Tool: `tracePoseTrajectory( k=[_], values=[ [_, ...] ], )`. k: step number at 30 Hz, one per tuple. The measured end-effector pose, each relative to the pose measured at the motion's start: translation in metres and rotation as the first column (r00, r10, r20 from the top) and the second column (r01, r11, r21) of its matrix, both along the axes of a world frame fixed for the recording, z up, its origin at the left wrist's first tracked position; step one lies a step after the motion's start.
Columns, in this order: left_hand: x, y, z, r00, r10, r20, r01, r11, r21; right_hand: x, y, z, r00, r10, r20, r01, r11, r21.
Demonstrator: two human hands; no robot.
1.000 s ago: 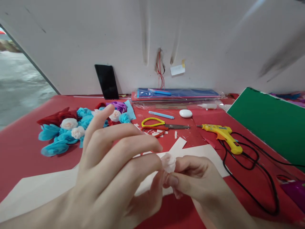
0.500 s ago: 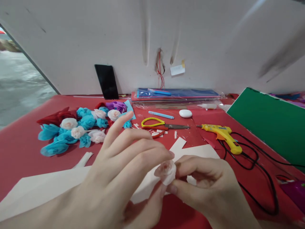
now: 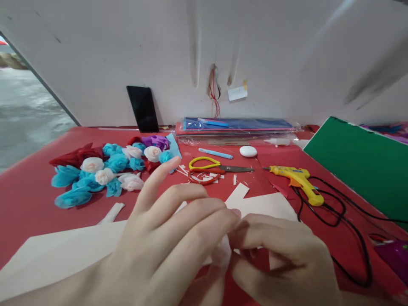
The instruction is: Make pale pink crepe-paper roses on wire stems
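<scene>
Between my hands, low in the middle of the view, is a small pale pink paper flower (image 3: 222, 251), mostly hidden behind my fingers. My left hand (image 3: 168, 242) is closed around it from the left, its little finger raised. On the other side, my right hand (image 3: 283, 255) has its thumb and forefinger curled in a pinch against the flower's right edge. Below both hands lie sheets of white paper (image 3: 270, 206) on a red tabletop (image 3: 25, 193).
Finished blue, white, red and purple paper flowers (image 3: 116, 163) lie at the left. Scissors (image 3: 219, 168), a light blue pen (image 3: 215, 153) and a white oval object (image 3: 247, 151) lie beyond my hands. A yellow glue gun (image 3: 296, 180) with a looping black cord and a green board (image 3: 360, 170) occupy the right.
My hands have moved slightly down and closer together. The flower's face, visible before, has turned and is now largely covered by my left fingers.
</scene>
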State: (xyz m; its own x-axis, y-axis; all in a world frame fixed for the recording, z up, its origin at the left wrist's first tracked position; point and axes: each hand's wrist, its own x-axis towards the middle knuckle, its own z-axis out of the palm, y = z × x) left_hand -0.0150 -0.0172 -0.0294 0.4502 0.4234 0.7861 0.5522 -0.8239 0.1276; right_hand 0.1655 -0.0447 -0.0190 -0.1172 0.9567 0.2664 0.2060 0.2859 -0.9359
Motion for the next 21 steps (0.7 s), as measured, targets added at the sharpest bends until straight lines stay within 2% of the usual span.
tracePoseTrajectory(
  k=[4, 5, 7, 11, 13, 16, 18, 21],
  values=[
    [0.006, -0.001, -0.004, 0.999, 0.0, 0.038, 0.0, 1.0, 0.006, 0.0, 0.001, -0.002, 0.999, 0.037, 0.02, -0.038, 0.997, 0.073],
    [0.007, -0.001, -0.003, 0.999, -0.013, 0.036, 0.014, 1.0, -0.021, -0.001, 0.001, -0.002, 0.998, 0.06, 0.014, -0.06, 0.997, 0.052],
    [0.005, -0.001, -0.001, 0.995, -0.051, 0.081, 0.05, 0.999, 0.013, -0.002, 0.004, 0.0, 0.997, 0.073, -0.02, -0.074, 0.997, -0.011],
    [-0.007, 0.002, 0.007, 0.986, -0.014, 0.168, -0.003, 0.995, 0.1, -0.002, 0.013, 0.008, 0.987, -0.038, -0.155, 0.008, 0.982, -0.19],
    [-0.014, 0.006, 0.011, 0.996, -0.033, 0.088, 0.016, 0.981, 0.192, 0.001, 0.016, 0.009, 0.968, -0.053, -0.247, -0.03, 0.947, -0.321],
    [-0.021, 0.009, 0.015, 0.997, 0.026, 0.074, -0.044, 0.969, 0.243, 0.008, 0.017, 0.008, 0.91, -0.021, -0.414, -0.187, 0.87, -0.455],
    [-0.023, 0.01, 0.017, 0.997, 0.065, 0.05, -0.075, 0.97, 0.23, 0.009, 0.015, 0.008, 0.873, 0.002, -0.489, -0.279, 0.823, -0.495],
    [-0.026, 0.009, 0.017, 0.993, 0.119, -0.005, -0.116, 0.979, 0.169, 0.007, 0.011, 0.012, 0.874, -0.044, -0.485, -0.269, 0.786, -0.557]
  ],
)
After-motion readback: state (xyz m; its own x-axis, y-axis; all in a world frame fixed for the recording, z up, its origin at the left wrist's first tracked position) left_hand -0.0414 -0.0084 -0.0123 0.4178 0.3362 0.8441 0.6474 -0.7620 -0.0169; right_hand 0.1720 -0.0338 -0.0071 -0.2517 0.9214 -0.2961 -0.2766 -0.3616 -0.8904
